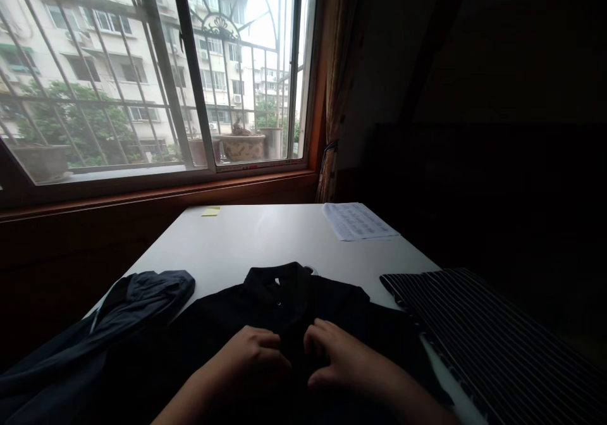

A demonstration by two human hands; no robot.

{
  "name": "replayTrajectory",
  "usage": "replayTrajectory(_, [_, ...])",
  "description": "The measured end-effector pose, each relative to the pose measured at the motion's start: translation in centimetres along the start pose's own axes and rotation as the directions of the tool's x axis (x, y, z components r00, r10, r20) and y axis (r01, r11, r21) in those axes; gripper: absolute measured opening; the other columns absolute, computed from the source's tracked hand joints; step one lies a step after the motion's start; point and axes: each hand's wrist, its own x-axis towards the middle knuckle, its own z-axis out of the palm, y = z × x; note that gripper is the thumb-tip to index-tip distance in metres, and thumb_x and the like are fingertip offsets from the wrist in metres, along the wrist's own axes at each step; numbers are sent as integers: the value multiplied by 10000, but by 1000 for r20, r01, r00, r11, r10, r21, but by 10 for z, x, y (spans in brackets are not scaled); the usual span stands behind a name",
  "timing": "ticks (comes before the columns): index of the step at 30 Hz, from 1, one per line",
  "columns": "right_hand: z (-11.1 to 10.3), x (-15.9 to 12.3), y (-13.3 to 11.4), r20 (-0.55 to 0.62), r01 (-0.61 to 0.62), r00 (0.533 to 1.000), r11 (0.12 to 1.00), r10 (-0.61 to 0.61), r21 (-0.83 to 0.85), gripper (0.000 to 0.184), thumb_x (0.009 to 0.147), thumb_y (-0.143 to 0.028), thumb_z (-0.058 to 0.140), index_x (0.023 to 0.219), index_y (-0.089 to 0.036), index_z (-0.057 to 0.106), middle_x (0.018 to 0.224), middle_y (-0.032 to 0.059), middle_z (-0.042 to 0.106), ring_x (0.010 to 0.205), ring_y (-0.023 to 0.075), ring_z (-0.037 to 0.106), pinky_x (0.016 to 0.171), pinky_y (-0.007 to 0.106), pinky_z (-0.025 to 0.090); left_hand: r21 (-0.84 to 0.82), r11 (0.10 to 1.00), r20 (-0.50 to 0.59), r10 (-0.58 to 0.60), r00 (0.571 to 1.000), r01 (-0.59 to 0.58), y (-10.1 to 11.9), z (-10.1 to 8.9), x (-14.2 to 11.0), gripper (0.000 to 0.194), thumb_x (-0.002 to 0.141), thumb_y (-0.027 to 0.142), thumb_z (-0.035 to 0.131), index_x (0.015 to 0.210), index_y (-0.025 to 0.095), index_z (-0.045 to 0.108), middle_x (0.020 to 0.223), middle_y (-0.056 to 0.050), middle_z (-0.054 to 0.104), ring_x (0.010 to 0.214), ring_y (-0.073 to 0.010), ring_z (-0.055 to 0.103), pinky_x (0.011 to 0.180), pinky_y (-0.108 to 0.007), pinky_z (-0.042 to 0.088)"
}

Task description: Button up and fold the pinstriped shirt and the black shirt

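A black collared shirt lies front up on a white table, its collar toward the window. A small white label and a round button or ring show at its neck. My left hand is over the left side of the shirt front, fingers curled down against the dark cloth; its thumb is hidden. Across the front opening, my right hand rests at the shirt with bent fingers, its thumb apart from them. The cloth under both palms is too dark to make out.
A dark grey-blue garment is heaped at the left edge. Black striped fabric lies along the right edge. Printed papers and yellow sticky notes sit at the far end, below a barred window and curtain.
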Motion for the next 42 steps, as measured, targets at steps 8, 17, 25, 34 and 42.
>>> replayTrajectory(8, [-3,-1,-2,9,17,1000,1000,-18,5,394,637,-277,885,925,-247,617,989,-37,577,948,170,539,765,249,416,-141,979,-45,-153,987,145,4,-16,-1,95,871,182,612,866,192,706,746,-26,638,640,-128,592,573,-228,401])
replayTrajectory(17, [4,5,-2,-88,43,995,993,-53,-109,184,799,-315,769,882,-224,633,887,-20,627,803,148,576,677,245,398,20,958,-151,-281,948,287,-11,-6,0,122,855,108,621,871,208,689,846,-21,653,770,-155,593,666,-243,446])
replayTrajectory(25, [19,11,8,-241,128,950,951,-199,-281,91,916,-296,636,873,-221,608,839,-2,666,767,164,625,687,264,437,106,938,-116,-317,941,329,-15,-4,0,233,841,190,737,1055,281,730,988,-31,671,942,-216,579,778,-314,500])
replayTrajectory(34, [26,11,11,-333,337,839,892,-430,-301,424,953,-187,515,1365,-274,471,1441,94,502,1157,218,621,946,355,543,83,939,-124,-321,939,333,-16,-3,1,189,854,205,734,1031,270,718,1009,-30,664,939,-214,569,792,-326,502])
replayTrajectory(42, [27,13,11,-256,318,888,913,-382,-257,608,923,-146,535,1488,-293,366,1359,79,573,1154,235,620,994,396,528,47,949,-159,-300,941,311,-19,-1,0,186,869,94,644,981,231,704,973,-41,646,894,-196,557,774,-314,480])
